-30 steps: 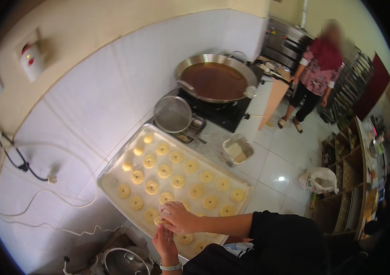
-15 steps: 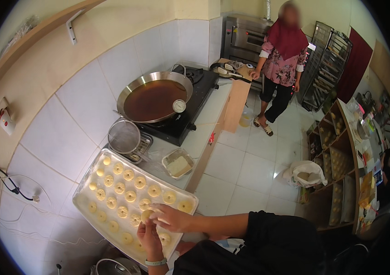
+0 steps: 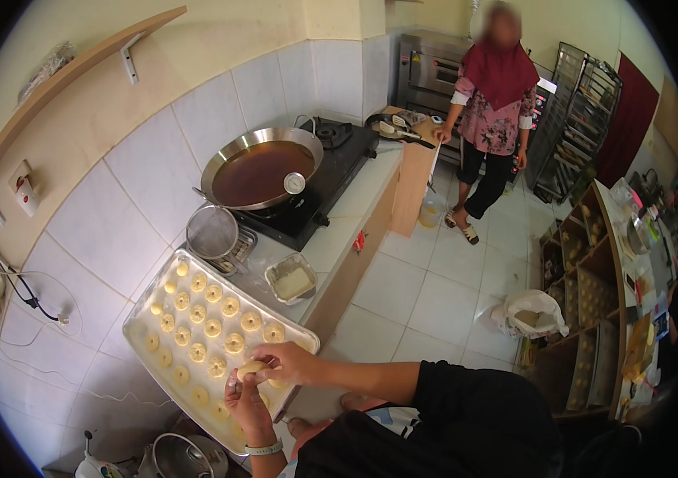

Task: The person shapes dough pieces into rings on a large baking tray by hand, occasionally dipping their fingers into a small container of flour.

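Observation:
Both my hands hold one pale doughnut of raw dough [image 3: 252, 368] above the near right part of a large metal tray [image 3: 263, 306]. My left hand [image 3: 248, 405], with a band on its wrist, is closed on the dough from below with its fingertips. My right hand [image 3: 290, 363] pinches it from the right side. Rows of ring-shaped raw doughnuts [image 3: 212, 327] lie on the tray under and beyond my hands. A few small round dough balls [image 3: 182, 269] sit along its far left edge. My right hand hides part of the tray.
Beyond the tray stand a sieve [image 3: 211, 231], a plastic tub of white flour-like stuff [image 3: 291, 279] and a wide pan of brown oil [image 3: 263, 174] with a dial thermometer [image 3: 294, 183] on a black stove [image 3: 307, 215]. A person [image 3: 498, 103] stands at the back; shelving [image 3: 622, 279] is right.
My hands, still holding the dough, have shifted slightly left and up in the picture. The dough now shows more side-on. The whole view has turned a little, and the tray appears further left.

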The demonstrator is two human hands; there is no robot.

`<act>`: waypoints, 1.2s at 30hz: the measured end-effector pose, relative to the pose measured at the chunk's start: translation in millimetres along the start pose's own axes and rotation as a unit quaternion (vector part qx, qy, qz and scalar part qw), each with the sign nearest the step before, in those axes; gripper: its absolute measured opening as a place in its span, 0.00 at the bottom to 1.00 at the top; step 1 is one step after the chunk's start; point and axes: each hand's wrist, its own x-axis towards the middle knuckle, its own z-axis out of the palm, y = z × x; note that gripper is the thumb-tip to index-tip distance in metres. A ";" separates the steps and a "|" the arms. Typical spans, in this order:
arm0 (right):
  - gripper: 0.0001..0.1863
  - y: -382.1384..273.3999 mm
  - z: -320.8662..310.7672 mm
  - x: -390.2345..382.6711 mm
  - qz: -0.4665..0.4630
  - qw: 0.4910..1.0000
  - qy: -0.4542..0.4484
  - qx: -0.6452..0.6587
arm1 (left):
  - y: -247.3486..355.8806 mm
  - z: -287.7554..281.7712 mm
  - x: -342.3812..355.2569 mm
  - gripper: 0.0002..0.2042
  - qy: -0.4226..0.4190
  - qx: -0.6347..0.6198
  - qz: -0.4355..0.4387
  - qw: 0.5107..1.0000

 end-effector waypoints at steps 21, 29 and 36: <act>0.15 -6.7 210.2 42.4 0.089 0.995 0.023 0.046 | 140.3 -192.3 22.2 0.07 -0.112 0.019 -0.154 0.982; 0.15 9.2 286.3 67.2 0.084 0.996 0.006 0.020 | 185.7 -255.0 43.8 0.04 -0.106 0.037 -0.167 0.980; 0.15 -18.2 314.5 77.8 0.124 0.992 -0.023 -0.030 | 207.5 -283.0 47.2 0.06 -0.084 0.046 -0.147 0.985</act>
